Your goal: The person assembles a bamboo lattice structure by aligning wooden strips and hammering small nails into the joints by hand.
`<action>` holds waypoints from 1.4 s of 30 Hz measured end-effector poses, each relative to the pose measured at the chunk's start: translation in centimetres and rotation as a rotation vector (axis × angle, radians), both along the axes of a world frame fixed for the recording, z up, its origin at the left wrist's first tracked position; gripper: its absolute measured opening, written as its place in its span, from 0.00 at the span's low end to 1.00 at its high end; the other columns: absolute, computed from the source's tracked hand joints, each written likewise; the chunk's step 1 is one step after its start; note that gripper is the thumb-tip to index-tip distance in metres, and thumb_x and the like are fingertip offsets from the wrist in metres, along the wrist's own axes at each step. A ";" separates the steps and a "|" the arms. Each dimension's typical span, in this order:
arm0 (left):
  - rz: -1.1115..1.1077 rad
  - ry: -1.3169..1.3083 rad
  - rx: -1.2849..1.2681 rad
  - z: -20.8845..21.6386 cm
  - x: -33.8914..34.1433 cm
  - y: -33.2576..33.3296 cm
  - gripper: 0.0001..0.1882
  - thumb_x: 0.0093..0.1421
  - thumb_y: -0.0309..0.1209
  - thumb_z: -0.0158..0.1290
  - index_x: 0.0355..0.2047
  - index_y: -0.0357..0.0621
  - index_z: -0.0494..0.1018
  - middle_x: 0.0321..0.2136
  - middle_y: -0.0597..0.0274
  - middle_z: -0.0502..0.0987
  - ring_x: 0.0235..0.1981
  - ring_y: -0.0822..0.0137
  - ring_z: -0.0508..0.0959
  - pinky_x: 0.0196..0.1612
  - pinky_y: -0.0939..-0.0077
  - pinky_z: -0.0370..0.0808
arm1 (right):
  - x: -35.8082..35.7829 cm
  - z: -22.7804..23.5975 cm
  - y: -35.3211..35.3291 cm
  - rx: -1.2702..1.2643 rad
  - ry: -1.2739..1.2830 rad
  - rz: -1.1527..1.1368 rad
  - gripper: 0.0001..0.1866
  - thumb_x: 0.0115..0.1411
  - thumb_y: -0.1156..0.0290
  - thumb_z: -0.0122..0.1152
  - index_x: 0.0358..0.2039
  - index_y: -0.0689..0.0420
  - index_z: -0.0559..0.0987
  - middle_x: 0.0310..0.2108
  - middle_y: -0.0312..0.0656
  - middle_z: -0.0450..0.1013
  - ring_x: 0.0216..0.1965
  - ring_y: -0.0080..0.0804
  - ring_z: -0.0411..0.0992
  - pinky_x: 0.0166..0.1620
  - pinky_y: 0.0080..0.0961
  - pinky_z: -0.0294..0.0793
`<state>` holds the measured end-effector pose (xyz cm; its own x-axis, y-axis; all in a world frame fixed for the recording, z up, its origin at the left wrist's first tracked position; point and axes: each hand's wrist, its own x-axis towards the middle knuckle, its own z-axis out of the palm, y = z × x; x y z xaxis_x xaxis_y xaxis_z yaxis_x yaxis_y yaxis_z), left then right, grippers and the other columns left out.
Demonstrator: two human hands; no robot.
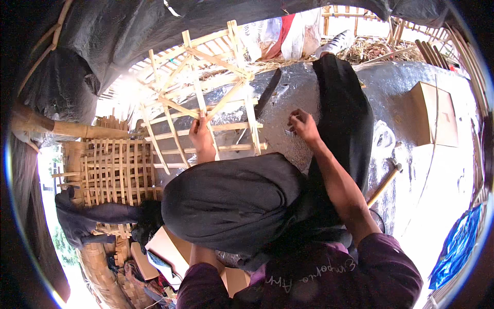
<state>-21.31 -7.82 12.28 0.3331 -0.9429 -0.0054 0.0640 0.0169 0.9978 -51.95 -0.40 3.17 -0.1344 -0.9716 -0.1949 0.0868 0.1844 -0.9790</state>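
Observation:
A lattice frame of pale bamboo strips [199, 92] stands ahead of me on the left, with crossed and diagonal slats. My left hand [202, 138] is closed around one of its upright strips, near where a diagonal brace meets it. To the right of the frame, my right hand [303, 125] is raised over the silvery ground sheet, apart from the lattice. Its fingers are curled together; a small thing may be between them, too small to name. My bent left knee in black trousers [231, 195] hides part of my left forearm.
A hammer [383, 186] lies right of my outstretched leg. Beyond it sits a cardboard box [435, 116]. One dark flat strip [269, 92] rests behind the frame. A woven bamboo panel [117, 172] stands at left, and a blue plastic sheet [455, 250] hangs at lower right.

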 end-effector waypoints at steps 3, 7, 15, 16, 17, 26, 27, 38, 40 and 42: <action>-0.013 -0.057 -0.040 0.9 0.6 1.1 0.19 0.66 0.37 0.52 0.48 0.32 0.74 0.40 0.59 0.79 0.41 0.73 0.74 0.45 0.79 0.69 | 2.6 -1.4 0.4 -0.109 0.736 0.186 0.19 0.59 0.64 0.58 0.48 0.60 0.73 0.33 0.46 0.78 0.31 0.42 0.77 0.37 0.34 0.77; 0.055 -0.271 -0.017 5.0 2.4 3.3 0.13 0.65 0.33 0.51 0.46 0.39 0.76 0.36 0.55 0.79 0.38 0.68 0.76 0.36 0.81 0.73 | 9.9 -0.2 -2.0 -0.406 1.102 0.587 0.26 0.59 0.66 0.58 0.59 0.50 0.68 0.58 0.48 0.66 0.59 0.45 0.63 0.55 0.43 0.70; 0.233 -1.154 -0.008 13.4 5.9 7.9 0.15 0.69 0.29 0.43 0.50 0.37 0.73 0.44 0.50 0.74 0.33 0.70 0.75 0.27 0.85 0.77 | 17.2 -0.8 -6.2 -0.542 1.701 0.840 0.14 0.61 0.63 0.52 0.47 0.41 0.78 0.47 0.33 0.74 0.57 0.36 0.66 0.63 0.58 0.52; 0.290 -1.247 -0.114 13.2 8.0 7.7 0.16 0.69 0.30 0.42 0.50 0.37 0.73 0.42 0.51 0.73 0.32 0.70 0.74 0.26 0.83 0.77 | 17.1 -1.5 -6.6 -0.567 1.730 0.809 0.13 0.61 0.63 0.52 0.46 0.41 0.79 0.43 0.32 0.76 0.55 0.35 0.68 0.63 0.60 0.51; 0.350 -1.337 -0.209 14.2 7.3 7.8 0.16 0.70 0.32 0.41 0.50 0.36 0.73 0.41 0.52 0.73 0.30 0.69 0.74 0.25 0.82 0.76 | 17.0 -1.2 -6.8 -0.597 1.648 0.757 0.13 0.61 0.63 0.52 0.45 0.41 0.79 0.42 0.32 0.76 0.53 0.35 0.69 0.62 0.61 0.51; 0.456 -0.433 -0.285 19.5 13.4 9.2 0.20 0.65 0.44 0.51 0.45 0.38 0.74 0.35 0.60 0.75 0.33 0.71 0.72 0.34 0.75 0.71 | 8.7 14.9 -8.4 -0.894 0.320 0.109 0.18 0.53 0.76 0.62 0.46 0.54 0.75 0.42 0.42 0.76 0.47 0.36 0.74 0.53 0.42 0.69; 0.441 -0.278 -0.326 20.7 12.9 9.5 0.19 0.66 0.44 0.51 0.43 0.39 0.74 0.35 0.61 0.75 0.33 0.71 0.72 0.35 0.75 0.71 | 6.8 16.9 -7.7 -0.909 0.154 0.098 0.18 0.53 0.77 0.64 0.45 0.54 0.74 0.42 0.42 0.76 0.46 0.34 0.74 0.50 0.35 0.72; 0.490 -0.488 -0.381 21.5 12.8 11.3 0.19 0.65 0.44 0.52 0.40 0.38 0.73 0.34 0.60 0.74 0.34 0.70 0.72 0.39 0.73 0.71 | 5.8 3.2 -9.4 -0.019 -0.968 0.170 0.20 0.63 0.76 0.53 0.53 0.65 0.61 0.44 0.53 0.71 0.43 0.51 0.76 0.47 0.47 0.79; 0.493 -0.542 -0.374 22.6 14.4 12.0 0.18 0.66 0.43 0.51 0.41 0.38 0.73 0.35 0.60 0.75 0.34 0.70 0.73 0.38 0.73 0.72 | 7.6 1.2 -9.1 0.061 -0.970 0.180 0.19 0.63 0.78 0.54 0.52 0.64 0.63 0.45 0.51 0.72 0.44 0.49 0.76 0.46 0.46 0.79; 0.488 -0.442 -0.381 23.8 15.4 12.8 0.18 0.66 0.42 0.51 0.42 0.39 0.73 0.36 0.59 0.75 0.35 0.70 0.73 0.38 0.74 0.72 | 9.1 -0.3 -8.1 0.116 -0.964 0.072 0.15 0.61 0.78 0.57 0.49 0.61 0.70 0.42 0.46 0.74 0.43 0.41 0.77 0.43 0.39 0.79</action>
<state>-5.88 4.98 36.04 0.6084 -0.5977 0.5221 -0.4439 0.2891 0.8482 -42.85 -8.55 2.92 0.1926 -0.9389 -0.2852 0.8262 0.3120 -0.4691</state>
